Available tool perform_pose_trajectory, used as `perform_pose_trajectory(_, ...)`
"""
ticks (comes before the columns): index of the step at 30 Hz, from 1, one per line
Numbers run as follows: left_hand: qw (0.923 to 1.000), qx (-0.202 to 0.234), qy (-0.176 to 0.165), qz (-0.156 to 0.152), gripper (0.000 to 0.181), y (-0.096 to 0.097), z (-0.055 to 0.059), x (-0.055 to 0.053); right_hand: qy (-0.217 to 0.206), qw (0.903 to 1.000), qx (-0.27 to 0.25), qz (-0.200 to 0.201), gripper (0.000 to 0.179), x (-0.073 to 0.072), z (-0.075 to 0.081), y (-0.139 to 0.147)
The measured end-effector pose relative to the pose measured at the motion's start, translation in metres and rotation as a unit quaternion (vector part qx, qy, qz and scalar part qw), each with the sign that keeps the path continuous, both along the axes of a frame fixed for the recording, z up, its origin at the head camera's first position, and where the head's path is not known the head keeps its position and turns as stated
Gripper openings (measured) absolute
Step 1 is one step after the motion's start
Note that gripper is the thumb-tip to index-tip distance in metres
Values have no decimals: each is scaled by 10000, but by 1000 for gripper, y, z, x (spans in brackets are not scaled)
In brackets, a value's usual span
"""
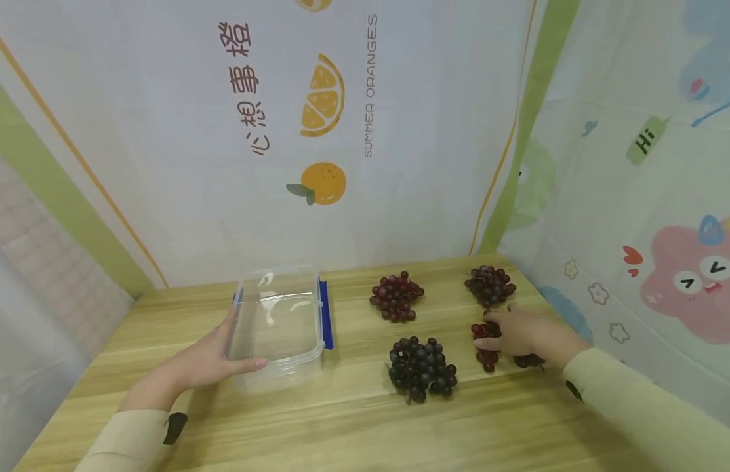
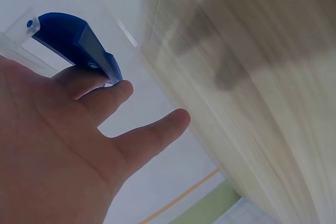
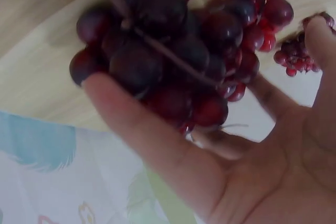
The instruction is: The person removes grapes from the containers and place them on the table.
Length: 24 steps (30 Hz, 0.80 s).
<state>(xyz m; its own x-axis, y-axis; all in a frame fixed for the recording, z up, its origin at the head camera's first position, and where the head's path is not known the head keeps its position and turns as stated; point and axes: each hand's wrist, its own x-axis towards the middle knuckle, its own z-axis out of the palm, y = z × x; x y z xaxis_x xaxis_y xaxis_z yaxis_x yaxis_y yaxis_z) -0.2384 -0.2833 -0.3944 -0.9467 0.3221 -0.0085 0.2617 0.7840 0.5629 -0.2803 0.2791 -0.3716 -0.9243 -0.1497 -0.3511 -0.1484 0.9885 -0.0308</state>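
Note:
A clear plastic food container (image 1: 294,360) sits uncovered on the left of the wooden table, with a blue side latch (image 1: 326,314) hanging at its right. My left hand (image 1: 202,357) touches its left side, thumb stretched along the front. In the left wrist view, fingertips lie by another blue latch (image 2: 71,35); the fingers are mostly straight. Over a bunch of red grapes (image 1: 487,359) at the table's right reaches my right hand (image 1: 521,331), which covers part of it. The right wrist view shows spread fingers around and against the dark red grapes (image 3: 157,61), not closed tightly.
A black grape bunch (image 1: 420,368) lies at the middle front. Behind it is a red bunch (image 1: 396,298), and another dark red bunch (image 1: 490,286) lies at the back right. Printed cloth (image 1: 412,196) hangs behind the table (image 1: 365,429) and along its right side.

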Motion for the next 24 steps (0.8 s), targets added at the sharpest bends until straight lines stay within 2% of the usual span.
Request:
perform_pose_trajectory(6,9992,-181,-321,119,138,3,0,-2,373,9989,276,-96,89,-1,-14,-9)
perform_pose_trajectory(10,9989,-186,-405,148,138,2,-1,-2,419,9982,407,-117,81,1,-16,-12)
perform_pose_trajectory(17,9997,16,-227,85,140,3,-1,-4,384,9985,385,19,68,6,-13,-10)
perform_pose_trajectory(24,9998,112,-157,8,140,5,-2,-1,65,9992,386,-25,66,6,-12,-7)
